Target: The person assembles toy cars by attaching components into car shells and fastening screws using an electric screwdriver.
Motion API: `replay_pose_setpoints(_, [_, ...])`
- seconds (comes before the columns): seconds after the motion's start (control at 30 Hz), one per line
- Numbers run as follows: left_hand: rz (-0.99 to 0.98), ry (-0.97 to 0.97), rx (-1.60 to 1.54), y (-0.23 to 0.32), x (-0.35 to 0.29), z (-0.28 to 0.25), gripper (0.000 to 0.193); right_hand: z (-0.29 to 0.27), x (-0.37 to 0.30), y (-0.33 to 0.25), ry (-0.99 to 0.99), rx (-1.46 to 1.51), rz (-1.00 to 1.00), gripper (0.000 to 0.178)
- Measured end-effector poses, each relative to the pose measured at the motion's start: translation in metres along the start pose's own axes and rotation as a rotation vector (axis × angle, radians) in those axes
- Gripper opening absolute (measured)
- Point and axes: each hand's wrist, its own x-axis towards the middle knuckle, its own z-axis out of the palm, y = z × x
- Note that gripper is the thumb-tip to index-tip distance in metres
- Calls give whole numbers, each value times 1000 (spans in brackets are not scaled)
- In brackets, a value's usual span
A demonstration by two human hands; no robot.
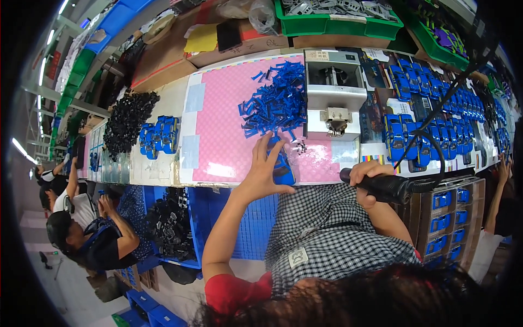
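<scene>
My left hand [265,168] is at the table's near edge, its fingers and thumb around a blue toy car body [283,170] on the pink mat [223,136]. My right hand [371,180] grips a black powered screwdriver [384,188] held level, pointing left, with its black cable trailing off to the right. Just beyond the car body lies a heap of small blue plastic parts [278,101]. Beside that heap are several tiny dark screws [300,146]. A grey metal machine [336,98] stands to the right of the heap.
Rows of blue toy cars [427,136] cover the right side. On the left sit more blue cars [159,135] and a pile of black parts [128,122]. A green bin [340,26] stands at the back. Co-workers sit at left; another person's hand shows far right.
</scene>
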Motion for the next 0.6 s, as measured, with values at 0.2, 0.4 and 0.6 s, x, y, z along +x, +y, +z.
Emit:
replay_pose_setpoints(0.2, [-9, 508, 215, -73, 34, -20, 31, 1, 0, -9, -11, -26, 35, 55])
replay_pose_setpoints(0.4, [-75, 403, 270, -87, 51, -36, 16, -3, 0, -15, -26, -47, 73, 55])
replay_pose_setpoints(0.6, [-296, 491, -33, -56, 24, -43, 14, 1, 4, -11, -13, -119, 1, 54])
